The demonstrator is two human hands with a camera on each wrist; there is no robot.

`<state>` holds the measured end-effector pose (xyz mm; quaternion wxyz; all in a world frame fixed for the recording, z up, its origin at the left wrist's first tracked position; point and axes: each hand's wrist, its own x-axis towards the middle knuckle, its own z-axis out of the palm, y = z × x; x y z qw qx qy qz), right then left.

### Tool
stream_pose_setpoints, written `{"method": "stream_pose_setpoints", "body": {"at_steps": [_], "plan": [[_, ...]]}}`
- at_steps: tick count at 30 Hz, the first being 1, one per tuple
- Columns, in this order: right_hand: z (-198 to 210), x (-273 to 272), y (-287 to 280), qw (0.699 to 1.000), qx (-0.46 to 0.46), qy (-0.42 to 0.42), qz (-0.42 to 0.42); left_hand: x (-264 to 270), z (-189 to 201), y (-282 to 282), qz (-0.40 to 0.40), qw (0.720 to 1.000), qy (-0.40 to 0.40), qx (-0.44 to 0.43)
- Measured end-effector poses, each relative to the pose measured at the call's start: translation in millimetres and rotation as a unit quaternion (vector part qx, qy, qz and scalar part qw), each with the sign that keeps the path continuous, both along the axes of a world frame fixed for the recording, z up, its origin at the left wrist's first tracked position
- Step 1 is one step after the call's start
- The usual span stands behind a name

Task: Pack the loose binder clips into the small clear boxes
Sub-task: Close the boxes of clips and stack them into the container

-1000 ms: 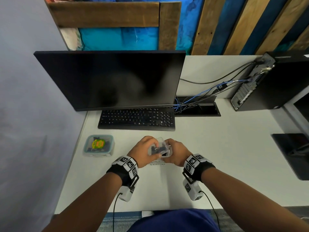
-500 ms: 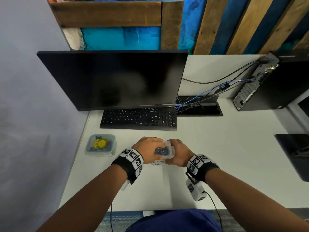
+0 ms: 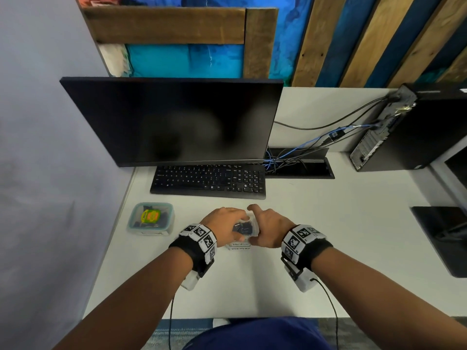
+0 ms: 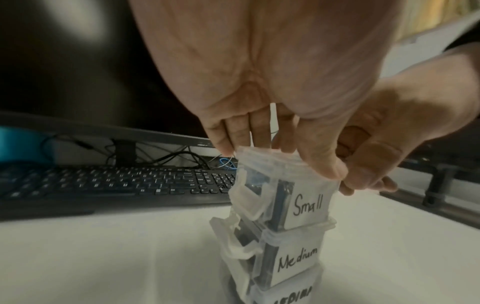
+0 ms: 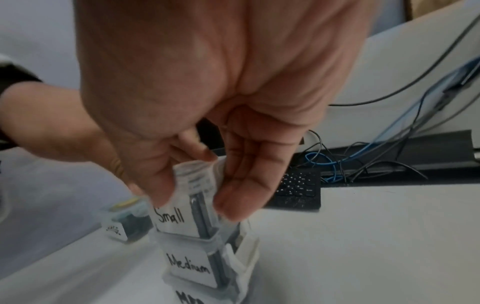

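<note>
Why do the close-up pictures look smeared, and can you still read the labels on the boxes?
Left wrist view: the hand looms huge and soft, yet "Small" and "Medium" read clearly. Right wrist view: motion blur smears the desk; the bottom label is cut off. Head view: wide-angle bending, labels unreadable.

Both hands meet at desk [image 3: 328, 248] centre, just in front of keyboard [image 3: 208, 181]. Left hand [image 3: 223, 227] & right hand [image 3: 267, 229] grip a small clear box [image 3: 246, 227] from either side; dark clips inside. Right index finger lifted off it. White label peeks out under the box. Lidded tub [image 3: 151, 218] w/ yellow-green item sits to the left, apart. Monitor [image 3: 174, 122] dark behind; PC tower [image 3: 409, 130] & cables far right.
</note>
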<state>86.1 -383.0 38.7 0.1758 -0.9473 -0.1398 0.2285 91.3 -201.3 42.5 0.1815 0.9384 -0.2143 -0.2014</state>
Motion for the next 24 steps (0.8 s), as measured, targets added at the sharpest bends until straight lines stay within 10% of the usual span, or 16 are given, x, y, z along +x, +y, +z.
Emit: {"method": "stream_pose_setpoints", "body": {"at_steps": [12,24], "plan": [[3.0,2.7,8.5,0.999,-0.041,0.001,0.027,-4.3,-10.3,13.0,0.222,0.97,0.094,-0.031],[5.7,5.9,9.1,0.999,-0.033,0.002,0.021,-15.4,1.1,-4.9,0.156,0.986,-0.003,0.053]]}}
